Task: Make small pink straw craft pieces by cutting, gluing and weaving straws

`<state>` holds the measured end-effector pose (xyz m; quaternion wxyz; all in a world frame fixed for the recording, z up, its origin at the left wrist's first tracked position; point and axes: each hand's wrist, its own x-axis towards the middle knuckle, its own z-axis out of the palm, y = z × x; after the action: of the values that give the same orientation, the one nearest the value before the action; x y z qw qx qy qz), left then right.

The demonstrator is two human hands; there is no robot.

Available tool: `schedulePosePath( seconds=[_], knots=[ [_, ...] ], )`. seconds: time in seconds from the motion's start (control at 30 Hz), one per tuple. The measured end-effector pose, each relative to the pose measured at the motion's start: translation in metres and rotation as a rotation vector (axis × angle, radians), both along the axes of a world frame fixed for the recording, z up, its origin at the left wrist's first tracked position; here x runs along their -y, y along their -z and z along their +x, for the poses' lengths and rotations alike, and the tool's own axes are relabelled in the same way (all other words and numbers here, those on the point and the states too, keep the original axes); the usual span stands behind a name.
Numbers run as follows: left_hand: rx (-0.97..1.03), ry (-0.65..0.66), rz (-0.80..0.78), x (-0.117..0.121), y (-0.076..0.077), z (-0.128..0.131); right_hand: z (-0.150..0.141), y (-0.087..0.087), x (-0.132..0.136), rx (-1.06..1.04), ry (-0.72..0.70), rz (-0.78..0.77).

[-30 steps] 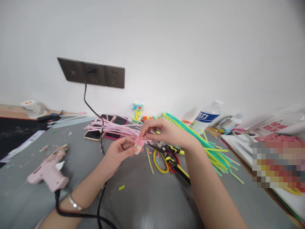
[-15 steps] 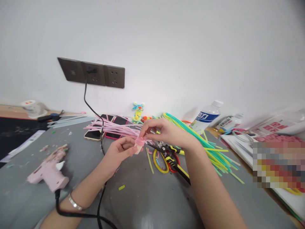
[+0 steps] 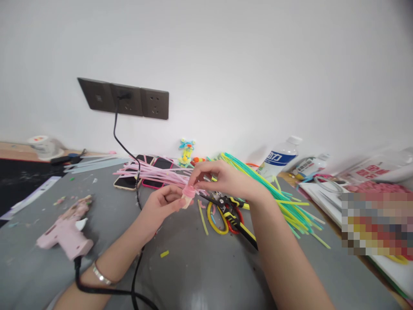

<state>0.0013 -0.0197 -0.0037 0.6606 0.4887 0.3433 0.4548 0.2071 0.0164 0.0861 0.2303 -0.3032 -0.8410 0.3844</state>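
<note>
Left hand (image 3: pixel 159 206) and right hand (image 3: pixel 227 180) pinch a pink piece (image 3: pixel 189 192) — bottle label (image 3: pixel 279 158) shows “力”.

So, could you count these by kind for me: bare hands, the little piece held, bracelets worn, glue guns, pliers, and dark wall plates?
Bare left hand and bare right hand: 2
Small pink-and-cream piece: 1
Silver-coloured bracelet: 1
Pale pink glue gun: 1
Black-and-yellow pliers: 1
Dark rectangular wall plates: 3
Total: 9

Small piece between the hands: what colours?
The small piece is pink on top, cream below; seen in the head view.
</note>
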Motion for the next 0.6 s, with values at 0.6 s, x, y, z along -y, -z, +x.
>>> schedulePosePath(
  seconds=[0.6],
  knots=[
    [0.007,-0.017,-0.016,-0.0011,0.0012,0.0000,0.0045,-0.0027,0.0025,-0.050,0.111,-0.044]
  ],
)
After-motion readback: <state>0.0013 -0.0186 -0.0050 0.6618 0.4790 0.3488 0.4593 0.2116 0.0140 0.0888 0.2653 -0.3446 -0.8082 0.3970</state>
